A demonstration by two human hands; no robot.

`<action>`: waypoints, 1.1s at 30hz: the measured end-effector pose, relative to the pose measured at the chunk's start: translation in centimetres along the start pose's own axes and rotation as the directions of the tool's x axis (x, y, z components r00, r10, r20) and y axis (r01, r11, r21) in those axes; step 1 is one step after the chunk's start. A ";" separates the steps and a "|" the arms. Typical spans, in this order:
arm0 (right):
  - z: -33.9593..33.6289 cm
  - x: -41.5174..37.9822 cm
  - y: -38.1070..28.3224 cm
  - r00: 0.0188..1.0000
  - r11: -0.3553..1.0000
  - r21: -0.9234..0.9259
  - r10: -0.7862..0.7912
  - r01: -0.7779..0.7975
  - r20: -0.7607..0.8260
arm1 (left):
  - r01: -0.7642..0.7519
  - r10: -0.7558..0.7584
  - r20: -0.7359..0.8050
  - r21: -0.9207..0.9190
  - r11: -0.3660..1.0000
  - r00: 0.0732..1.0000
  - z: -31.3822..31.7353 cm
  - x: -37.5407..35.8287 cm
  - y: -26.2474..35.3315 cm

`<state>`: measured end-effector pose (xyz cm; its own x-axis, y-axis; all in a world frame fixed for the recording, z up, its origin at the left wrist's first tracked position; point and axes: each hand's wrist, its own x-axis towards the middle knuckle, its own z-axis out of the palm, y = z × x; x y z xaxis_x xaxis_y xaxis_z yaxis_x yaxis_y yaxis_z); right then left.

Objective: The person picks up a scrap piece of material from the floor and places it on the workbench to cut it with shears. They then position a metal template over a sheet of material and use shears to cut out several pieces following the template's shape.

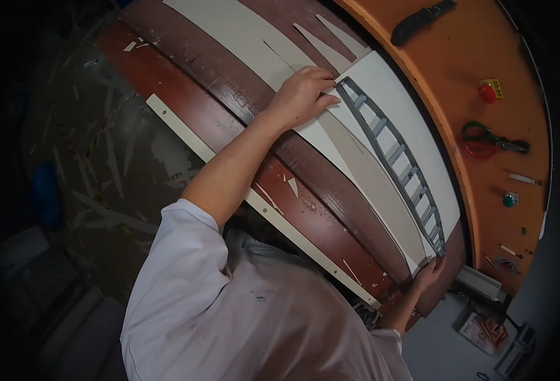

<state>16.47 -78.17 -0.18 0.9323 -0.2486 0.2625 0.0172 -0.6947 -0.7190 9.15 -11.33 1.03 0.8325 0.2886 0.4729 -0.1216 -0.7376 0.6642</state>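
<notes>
A grey, curved, ladder-shaped template (397,152) with several crossbars lies across a white sheet (435,130). My left hand (302,95) reaches over the bench, its thumb and fingers at the template's upper end. At the lower tip, my right hand (428,274) holds the other end, its fingers partly hidden. Beside the template, on my side, is a long curved grey-beige piece (362,168) lying against the white sheet.
Cut strips (229,32) lie on the brown-red board (184,101). On the orange ledge (445,63) are a black-handled knife (421,22), scissors (492,138), a red button (488,93) and a green button (509,200). Scraps (112,159) litter the floor at left.
</notes>
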 end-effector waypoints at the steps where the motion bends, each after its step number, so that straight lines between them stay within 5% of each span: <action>1: -0.1 0.1 0.2 1.000 1.000 0.001 -0.007 0.007 0.002 | -0.018 0.018 -0.011 0.006 1.000 1.000 0.0 -0.1 0.0; 10: -0.5 0.4 0.4 1.000 0.999 0.034 0.024 -0.024 0.006 | -0.063 0.057 -0.126 -0.051 0.997 0.990 0.5 0.1 -0.1; 23: 0.1 -0.5 0.5 0.996 0.994 -0.080 -0.077 0.073 -0.045 | -0.004 0.004 0.006 0.018 1.000 1.000 0.6 0.6 -0.2; 25: 0.3 -1.0 -0.6 0.999 0.997 0.056 0.049 -0.048 -0.021 | 0.038 -0.041 0.039 0.059 0.998 0.998 0.6 0.9 0.3; 33: 0.9 -1.6 -2.2 0.998 0.989 0.139 0.047 -0.042 -0.036 | 0.028 -0.062 0.196 0.173 0.985 0.979 0.4 2.0 3.0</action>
<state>15.22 -75.65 0.40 0.9184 -0.3056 0.2514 0.0284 -0.5829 -0.8120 10.70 -13.24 3.72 0.9281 0.2087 0.3084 -0.0032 -0.8236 0.5672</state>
